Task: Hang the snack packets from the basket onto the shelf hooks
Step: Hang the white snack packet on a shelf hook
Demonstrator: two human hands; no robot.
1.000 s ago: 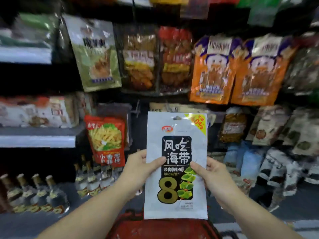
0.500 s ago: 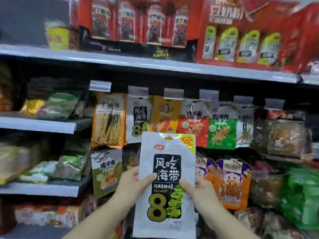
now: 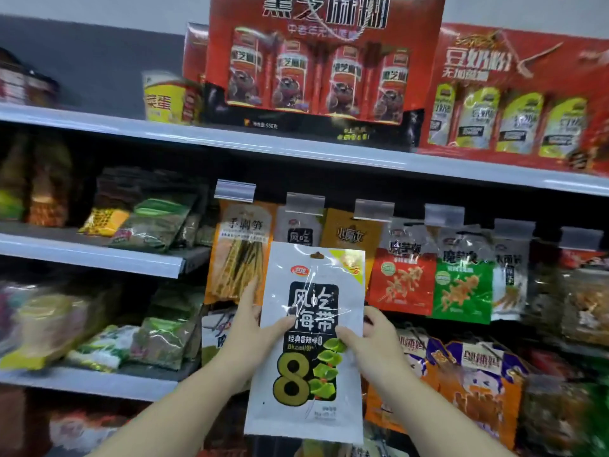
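White, glossy snack packet stands upright before the hanging rows, its hang hole at 12 o'clock just below a matching hung packet. The left hand pinches its 9 o'clock edge, thumb on front; the right hand pinches the 3 o'clock edge. Orange packets hang at 10 o'clock.

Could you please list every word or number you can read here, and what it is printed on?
"风吃海带", "8": white foil seaweed packet gripped by both hands.
"手剥笋": orange hanging bamboo-shoot packet.
"豆奶粉": red soy-powder box.
"风吃": white hanging packet behind.
Small print and the price-tag holders: too blurred to read.
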